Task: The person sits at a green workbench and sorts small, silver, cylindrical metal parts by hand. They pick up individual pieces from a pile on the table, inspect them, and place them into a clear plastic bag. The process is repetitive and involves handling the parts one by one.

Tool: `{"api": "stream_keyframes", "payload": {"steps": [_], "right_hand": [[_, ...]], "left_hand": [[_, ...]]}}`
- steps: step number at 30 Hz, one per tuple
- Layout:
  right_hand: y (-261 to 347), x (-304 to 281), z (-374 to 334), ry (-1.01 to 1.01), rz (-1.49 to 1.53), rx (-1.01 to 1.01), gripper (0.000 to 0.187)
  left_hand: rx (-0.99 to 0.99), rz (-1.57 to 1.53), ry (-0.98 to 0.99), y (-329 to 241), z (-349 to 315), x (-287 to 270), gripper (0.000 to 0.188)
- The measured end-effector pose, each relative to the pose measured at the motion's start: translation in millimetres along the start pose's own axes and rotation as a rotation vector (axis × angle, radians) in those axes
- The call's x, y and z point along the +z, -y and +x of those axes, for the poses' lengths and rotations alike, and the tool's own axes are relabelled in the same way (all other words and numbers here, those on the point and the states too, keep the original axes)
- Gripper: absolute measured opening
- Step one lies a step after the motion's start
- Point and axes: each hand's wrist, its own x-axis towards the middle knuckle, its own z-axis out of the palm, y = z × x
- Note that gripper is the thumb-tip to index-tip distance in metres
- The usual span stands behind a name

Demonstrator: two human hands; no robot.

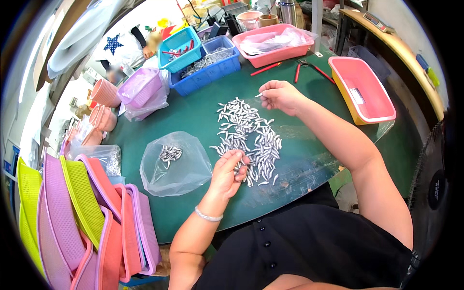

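A loose pile of small, curved, silvery fish-shaped pieces covers the middle of the green tabletop. My left hand is at the pile's near left edge, its fingers curled around several of these pieces. Beyond the pile's far right, my right hand pinches one small silvery piece between thumb and fingertip, raised over the table. Left of the pile lies a clear plastic bag with a small heap of the same pieces on or in it; I cannot tell which.
Pink-and-yellow basin stands at right, near red-handled pliers. Along the back are a blue bin of metal parts, a teal basket and a pink tray. Stacked plastic baskets crowd the left; a black fan is at right.
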Motion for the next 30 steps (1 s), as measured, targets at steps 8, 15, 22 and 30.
{"api": "stream_keyframes", "payload": {"steps": [8,15,22,30], "right_hand": [[11,15,88,-0.121,-0.102,-0.019,0.01],[23,32,136,-0.171,-0.128,-0.051,0.011],[49,29,213,-0.168,-0.179,-0.146,0.017],[77,68,176,-0.166,-0.268,-0.301,0.047]], "left_hand": [[0.001,-0.019,0.033,3,14,-15,0.006],[-0.013,-0.006,-0.019,2,13,-16,0.006],[-0.006,-0.006,0.003,1,15,-17,0.008],[0.014,0.004,-0.005,-3,16,-17,0.014]]}}
